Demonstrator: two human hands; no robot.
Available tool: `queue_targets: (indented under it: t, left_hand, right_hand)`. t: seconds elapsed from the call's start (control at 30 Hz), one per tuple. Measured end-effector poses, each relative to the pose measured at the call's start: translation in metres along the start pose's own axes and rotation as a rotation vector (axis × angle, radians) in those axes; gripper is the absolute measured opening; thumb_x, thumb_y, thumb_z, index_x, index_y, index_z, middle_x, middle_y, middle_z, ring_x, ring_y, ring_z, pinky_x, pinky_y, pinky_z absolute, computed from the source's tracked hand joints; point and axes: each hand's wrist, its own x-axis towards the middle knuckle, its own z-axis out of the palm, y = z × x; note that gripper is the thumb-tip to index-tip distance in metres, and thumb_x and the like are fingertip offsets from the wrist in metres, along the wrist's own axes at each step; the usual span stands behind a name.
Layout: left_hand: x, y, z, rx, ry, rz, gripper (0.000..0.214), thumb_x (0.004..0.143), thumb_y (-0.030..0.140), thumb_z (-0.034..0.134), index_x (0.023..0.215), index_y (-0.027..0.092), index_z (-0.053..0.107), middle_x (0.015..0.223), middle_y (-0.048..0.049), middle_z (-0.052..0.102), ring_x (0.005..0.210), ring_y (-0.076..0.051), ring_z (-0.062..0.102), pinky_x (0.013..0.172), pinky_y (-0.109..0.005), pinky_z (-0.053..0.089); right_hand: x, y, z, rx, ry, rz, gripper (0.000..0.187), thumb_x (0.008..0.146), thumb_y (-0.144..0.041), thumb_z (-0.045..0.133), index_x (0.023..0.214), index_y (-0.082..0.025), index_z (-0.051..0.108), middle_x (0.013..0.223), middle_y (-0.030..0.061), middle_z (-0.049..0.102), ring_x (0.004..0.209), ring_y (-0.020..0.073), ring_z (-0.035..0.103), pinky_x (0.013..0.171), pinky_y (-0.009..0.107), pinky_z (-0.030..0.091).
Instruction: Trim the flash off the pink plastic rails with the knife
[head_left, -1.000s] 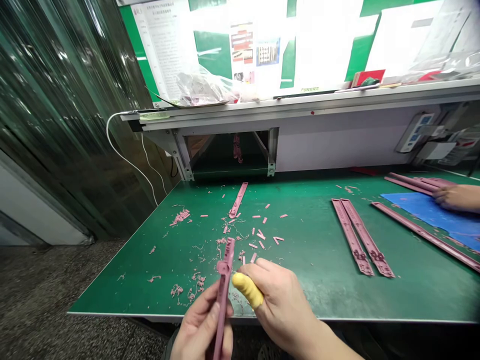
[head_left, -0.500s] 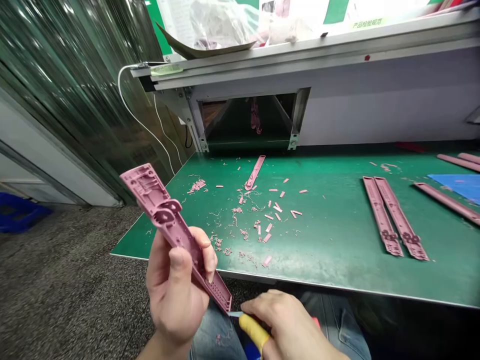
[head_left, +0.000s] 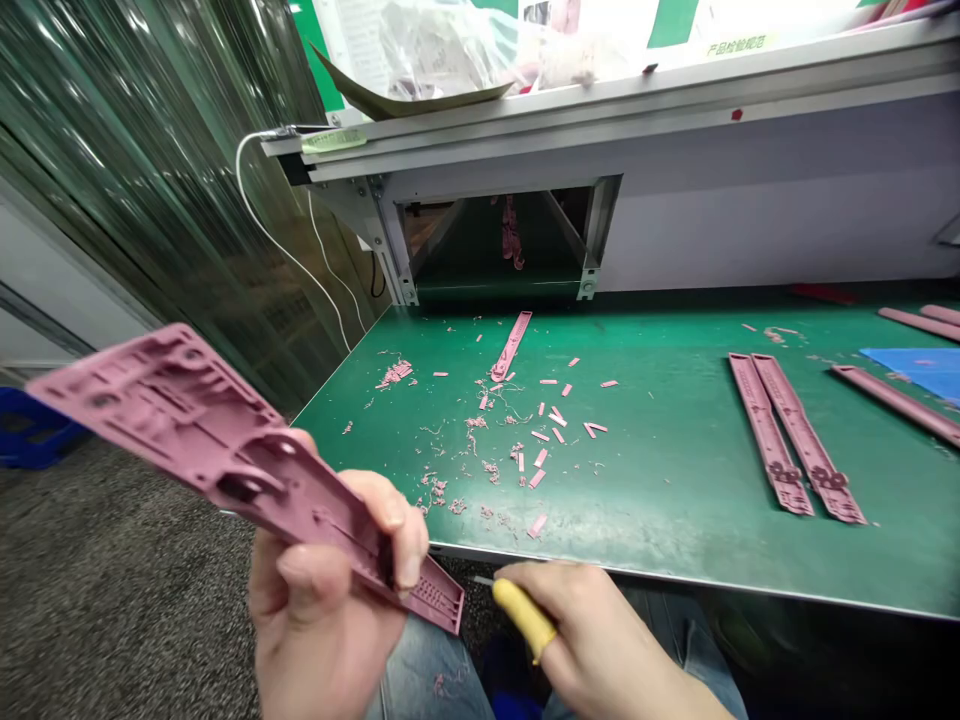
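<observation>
The left hand (head_left: 322, 610) holds a long, pink, hollow plastic piece (head_left: 300, 500), with the thumb on one side and fingers curled over the other. The pink piece is up in the air, in front of the near edge of the green, shiny table (head_left: 660, 540). It leans, with its big end up on the left and its thin end down by a leg in blue jeans (head_left: 431, 670). The right hand (head_left: 592, 620) is closed around a small tool with a thin, grey blade (head_left: 482, 580); its handle is hidden. A yellow, stretchy cover (head_left: 525, 618) sits on the thumb. The blade is just beside the thin end, not touching it. Little flat pink bits (head_left: 538, 480) and curly scraps lie on the table. Another long pink piece (head_left: 513, 345) lies behind them, and two more (head_left: 769, 430) lie side by side on the right, near a flat blue sheet (head_left: 919, 372).
</observation>
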Motion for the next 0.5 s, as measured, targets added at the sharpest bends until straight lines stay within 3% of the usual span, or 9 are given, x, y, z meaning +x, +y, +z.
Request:
queue_targets:
  t: [0.1,0.2,0.27,0.33,0.37,0.4,0.43,0.5]
  left_hand:
    - [0.014,0.002,-0.004,-0.036,0.086,0.036,0.034,0.082,0.042,0.064,0.115,0.036,0.057,0.074,0.0041,0.058,0.046,-0.010,0.046,0.043,-0.023,0.039]
    - [0.027,-0.004,-0.008,-0.099,0.269,-0.002,0.021,0.090,0.034,0.053,0.109,0.029,0.059,0.077,0.0033,0.051,0.056,-0.007,0.047,0.049,-0.018,0.043]
    - [0.028,-0.013,-0.015,0.034,0.385,-0.053,0.024,0.091,0.030,0.052,0.115,0.030,0.058,0.091,0.0017,0.053,0.078,-0.009,0.055,0.069,-0.018,0.050]
    - [0.021,-0.022,-0.025,0.468,0.427,0.113,0.053,0.086,0.027,0.062,0.134,0.036,0.043,0.125,-0.0014,0.049,0.120,-0.016,0.046,0.101,-0.031,0.040]
    - [0.016,-0.026,-0.030,0.748,0.359,0.280,0.071,0.082,0.025,0.067,0.142,0.037,0.032,0.142,-0.0023,0.037,0.136,-0.022,0.030,0.112,-0.040,0.027]
    - [0.009,-0.029,-0.034,1.012,0.184,0.471,0.085,0.077,0.024,0.072,0.147,0.034,0.024,0.151,-0.0053,0.027,0.141,-0.028,0.019,0.114,-0.049,0.018]
    - [0.003,-0.030,-0.038,1.217,-0.088,0.626,0.090,0.074,0.024,0.074,0.148,0.030,0.023,0.154,-0.0086,0.025,0.141,-0.034,0.018,0.114,-0.055,0.015]
    - [-0.003,-0.028,-0.040,1.397,-0.728,0.742,0.073,0.078,0.022,0.068,0.144,0.021,0.036,0.143,-0.0134,0.046,0.131,-0.036,0.041,0.109,-0.059,0.027]
  right_hand:
    - [0.001,0.000,0.002,0.201,0.101,-0.040,0.016,0.091,-0.028,0.051,0.097,-0.020,0.063,0.081,0.0024,0.069,0.068,0.0144,0.062,0.063,0.022,0.047]
    - [0.007,-0.004,0.013,0.329,0.150,-0.261,0.037,0.082,-0.048,0.063,0.105,-0.018,0.063,0.100,0.0091,0.070,0.086,0.0188,0.066,0.075,0.024,0.051]
    - [0.010,-0.008,0.016,0.384,0.139,-0.285,0.032,0.085,-0.047,0.060,0.099,-0.018,0.064,0.097,0.0089,0.071,0.083,0.0180,0.066,0.072,0.024,0.051]
    - [0.011,-0.010,0.009,0.418,0.125,-0.131,0.026,0.089,-0.041,0.055,0.089,-0.017,0.066,0.074,0.0037,0.069,0.064,0.0136,0.062,0.058,0.020,0.048]
    - [0.011,-0.011,0.002,0.434,0.112,-0.046,0.026,0.089,-0.041,0.056,0.085,-0.017,0.065,0.065,0.0011,0.065,0.057,0.0121,0.058,0.052,0.019,0.044]
    - [0.010,-0.012,-0.007,0.459,0.102,0.018,0.027,0.088,-0.042,0.057,0.082,-0.017,0.064,0.061,-0.0006,0.061,0.053,0.0111,0.054,0.049,0.019,0.041]
    - [0.010,-0.014,-0.017,0.499,0.080,0.060,0.028,0.087,-0.043,0.058,0.079,-0.017,0.063,0.059,-0.0015,0.058,0.052,0.0108,0.052,0.049,0.020,0.040]
    - [0.011,-0.016,-0.035,0.609,0.004,0.081,0.031,0.085,-0.046,0.060,0.072,-0.018,0.058,0.063,-0.0009,0.058,0.057,0.0120,0.053,0.054,0.022,0.044]
